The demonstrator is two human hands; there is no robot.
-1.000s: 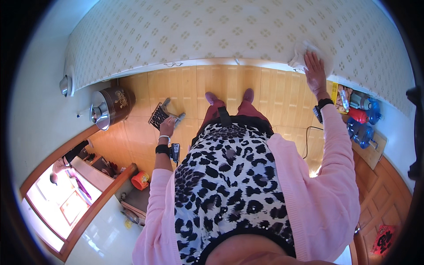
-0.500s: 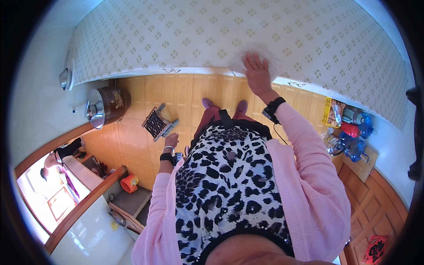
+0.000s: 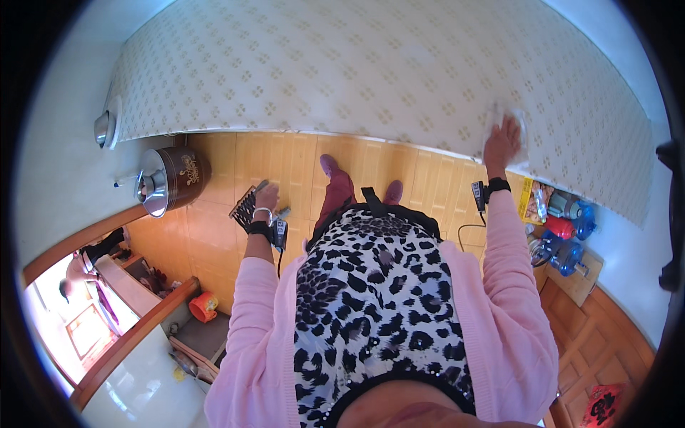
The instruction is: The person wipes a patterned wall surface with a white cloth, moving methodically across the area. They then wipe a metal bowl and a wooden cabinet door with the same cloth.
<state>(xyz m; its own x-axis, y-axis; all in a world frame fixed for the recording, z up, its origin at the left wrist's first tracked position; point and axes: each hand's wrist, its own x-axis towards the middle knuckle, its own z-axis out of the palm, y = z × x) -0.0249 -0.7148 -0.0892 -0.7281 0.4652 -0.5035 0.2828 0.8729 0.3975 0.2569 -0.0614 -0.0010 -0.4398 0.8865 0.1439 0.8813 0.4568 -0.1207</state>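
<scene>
My right hand (image 3: 504, 143) lies palm down at the near right side of a long table with a patterned cover (image 3: 342, 71). Under its palm and fingers is a thin whitish cloth (image 3: 523, 148), pressed against the cover; motion blurs its edges. My left hand (image 3: 267, 197) hangs low on the left, its fingers loosely curled with nothing seen in them. From above it overlaps a small folding stool (image 3: 244, 207) on the floor, and whether they touch is unclear.
A brown metal drum (image 3: 180, 175) stands at left, near a metal bowl (image 3: 104, 129). Blue water bottles (image 3: 564, 255), a red container (image 3: 560, 227) and a yellow box (image 3: 529, 200) sit at right. An orange bucket (image 3: 204, 307) is behind left. Another person (image 3: 75, 274) appears through the opening.
My right hand has slid rightward along the table cover, and the cloth has gone with it. My left hand has swung forward, over the stool. My body and legs have shifted slightly.
</scene>
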